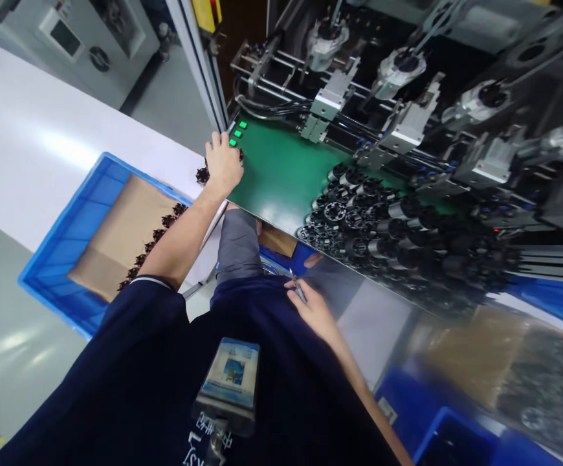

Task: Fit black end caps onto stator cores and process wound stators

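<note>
My left hand [224, 163] reaches to the left end of the green work surface, palm down with its fingers bent over small dark spiky parts. One dark spiky part [202, 175] shows at the wrist side of the hand, and a bit of another [241, 154] shows at the opposite side. What lies under the palm is hidden. Low in front of my body, my right hand [313, 309] is closed around a slim pen-like tool [299, 292] with a pointed tip facing up and away. Its exact kind cannot be made out.
Many black cylindrical parts [359, 213] crowd the right of the green surface [274, 175]. Behind stand machine clamps [331, 97] and green lit buttons [237, 134]. At left, a blue bin [58, 252] holds cardboard [116, 226] and a row of dark spiky parts [158, 236].
</note>
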Available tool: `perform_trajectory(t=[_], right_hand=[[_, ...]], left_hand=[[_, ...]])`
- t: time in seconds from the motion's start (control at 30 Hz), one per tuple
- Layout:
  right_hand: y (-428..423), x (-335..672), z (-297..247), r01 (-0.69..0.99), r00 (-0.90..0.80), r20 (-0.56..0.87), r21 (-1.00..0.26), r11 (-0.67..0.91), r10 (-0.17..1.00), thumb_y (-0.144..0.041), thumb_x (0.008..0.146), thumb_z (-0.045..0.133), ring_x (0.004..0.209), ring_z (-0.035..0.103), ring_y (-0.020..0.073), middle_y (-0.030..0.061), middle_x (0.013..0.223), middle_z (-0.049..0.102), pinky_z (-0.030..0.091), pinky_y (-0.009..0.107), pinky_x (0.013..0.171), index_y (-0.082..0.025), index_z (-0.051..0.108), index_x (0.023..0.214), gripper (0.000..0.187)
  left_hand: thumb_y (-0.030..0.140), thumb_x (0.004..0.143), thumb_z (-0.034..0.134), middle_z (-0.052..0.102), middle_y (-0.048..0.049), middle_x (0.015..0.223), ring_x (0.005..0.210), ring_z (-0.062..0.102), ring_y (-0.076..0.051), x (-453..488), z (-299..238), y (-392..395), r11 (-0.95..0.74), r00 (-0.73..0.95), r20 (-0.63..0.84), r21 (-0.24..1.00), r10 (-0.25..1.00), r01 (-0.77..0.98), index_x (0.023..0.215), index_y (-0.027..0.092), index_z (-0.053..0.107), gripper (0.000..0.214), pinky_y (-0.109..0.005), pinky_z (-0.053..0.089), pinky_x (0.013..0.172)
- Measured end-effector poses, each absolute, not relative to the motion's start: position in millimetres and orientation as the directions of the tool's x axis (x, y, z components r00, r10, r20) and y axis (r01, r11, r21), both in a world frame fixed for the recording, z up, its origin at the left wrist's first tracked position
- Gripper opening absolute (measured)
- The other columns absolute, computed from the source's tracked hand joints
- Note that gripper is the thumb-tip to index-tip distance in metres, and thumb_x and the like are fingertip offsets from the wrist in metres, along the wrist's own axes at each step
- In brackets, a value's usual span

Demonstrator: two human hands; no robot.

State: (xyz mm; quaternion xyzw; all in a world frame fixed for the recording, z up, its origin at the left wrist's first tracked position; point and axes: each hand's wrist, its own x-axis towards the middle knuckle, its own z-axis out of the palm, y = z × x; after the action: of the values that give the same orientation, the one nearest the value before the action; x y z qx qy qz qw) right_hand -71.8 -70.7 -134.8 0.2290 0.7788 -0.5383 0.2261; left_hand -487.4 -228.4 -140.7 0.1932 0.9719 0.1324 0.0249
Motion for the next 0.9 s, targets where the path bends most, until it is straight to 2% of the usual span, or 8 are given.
perform_trajectory(t=[0.1, 0.17, 0.3, 0.4, 0.5, 0.63, 0.77, 0.9], right_hand=[[-70, -66, -136, 0.606, -0.794, -0.59, -0.747, 0.274, 0.146, -0.055, 0.102, 0.063, 0.094, 0.078, 0.0272, 0.0105, 0.102, 0.084, 0.062, 0.044, 0.103, -0.02, 0.08, 0.121, 0.043], [-70, -67, -133, 0.589, -0.808, -0.568, -0.77, 0.246, 0.156, -0.055, 0.103, 0.065, 0.095, 0.078, 0.0268, 0.0101, 0.104, 0.085, 0.062, 0.044, 0.104, -0.021, 0.081, 0.118, 0.041], [-71, -77, -115, 0.497, -0.864, -0.47, -0.852, 0.166, 0.18, -0.059, 0.107, 0.068, 0.093, 0.077, 0.0233, 0.0076, 0.103, 0.085, 0.061, 0.039, 0.097, -0.021, 0.084, 0.114, 0.041], [-73, -87, -93, 0.394, -0.899, -0.362, -0.915, 0.092, 0.247, -0.063, 0.113, 0.066, 0.076, 0.068, 0.0175, 0.0021, 0.085, 0.075, 0.058, 0.034, 0.084, -0.021, 0.086, 0.12, 0.047], [-74, -98, -71, 0.278, -0.902, -0.248, -0.96, 0.036, 0.353, -0.069, 0.115, 0.066, 0.071, 0.063, 0.0155, -0.0005, 0.078, 0.069, 0.057, 0.034, 0.08, -0.022, 0.085, 0.122, 0.052], [-72, -106, -45, 0.042, -0.879, -0.033, -0.999, 0.008, 0.477, -0.065, 0.115, 0.074, 0.064, 0.061, 0.0143, -0.0018, 0.074, 0.068, 0.055, 0.033, 0.07, -0.024, 0.085, 0.121, 0.043], [-72, -107, -27, -0.189, -0.818, 0.212, -0.977, 0.098, 0.535, -0.042, 0.114, 0.082, 0.061, 0.064, 0.013, -0.0002, 0.091, 0.08, 0.053, 0.033, 0.061, -0.034, 0.089, 0.126, 0.015], [-78, -112, -15, -0.273, -0.817, 0.326, -0.945, 0.18, 0.476, -0.035, 0.112, 0.085, 0.068, 0.073, 0.0152, -0.0006, 0.105, 0.088, 0.06, 0.034, 0.061, -0.04, 0.087, 0.138, 0.026]], left_hand=[[0.021, 0.098, 0.083, 0.064, -0.0274, 0.161, 0.163, 0.046, -0.053, -487, -144, -230, 0.866, -0.917, 0.062, 0.308, 0.394, 0.393, 0.104, 0.013, 0.083, 0.01, -0.079, 0.036, 0.14], [0.035, 0.1, 0.088, 0.067, -0.0239, 0.158, 0.159, 0.051, -0.049, -474, -145, -232, 0.791, -0.897, 0.143, 0.429, 0.418, 0.437, 0.101, 0.018, 0.078, 0.02, -0.074, 0.041, 0.139], [0.073, 0.108, 0.076, 0.074, -0.0121, 0.118, 0.12, 0.072, -0.034, -407, -122, -233, 0.314, -0.804, 0.372, 0.779, 0.463, 0.542, 0.103, 0.024, 0.067, 0.05, -0.063, 0.06, 0.119], [0.067, 0.113, 0.075, 0.071, -0.0045, 0.104, 0.096, 0.073, -0.023, -336, -81, -234, -0.028, -0.77, 0.382, 0.903, 0.51, 0.429, 0.112, 0.028, 0.07, 0.04, -0.043, 0.066, 0.095], [0.063, 0.109, 0.084, 0.077, -0.0073, 0.118, 0.106, 0.08, -0.023, -279, -36, -239, -0.168, -0.763, 0.361, 0.932, 0.537, 0.322, 0.113, 0.027, 0.07, 0.039, -0.039, 0.069, 0.093], [0.05, 0.109, 0.088, 0.081, -0.0154, 0.147, 0.142, 0.08, -0.035, -247, -3, -248, -0.143, -0.671, 0.379, 0.914, 0.637, 0.38, 0.121, 0.027, 0.072, 0.031, -0.054, 0.069, 0.114], [0.048, 0.098, 0.101, 0.081, -0.0079, 0.116, 0.113, 0.083, -0.027, -245, 1, -250, -0.072, -0.653, 0.474, 0.837, 0.591, 0.542, 0.111, 0.026, 0.076, 0.036, -0.042, 0.07, 0.095], [0.056, 0.096, 0.101, 0.071, -0.0041, 0.105, 0.098, 0.077, -0.02, -240, 0, -248, -0.007, -0.63, 0.556, 0.753, 0.542, 0.658, 0.108, 0.026, 0.082, 0.038, -0.036, 0.067, 0.077]])
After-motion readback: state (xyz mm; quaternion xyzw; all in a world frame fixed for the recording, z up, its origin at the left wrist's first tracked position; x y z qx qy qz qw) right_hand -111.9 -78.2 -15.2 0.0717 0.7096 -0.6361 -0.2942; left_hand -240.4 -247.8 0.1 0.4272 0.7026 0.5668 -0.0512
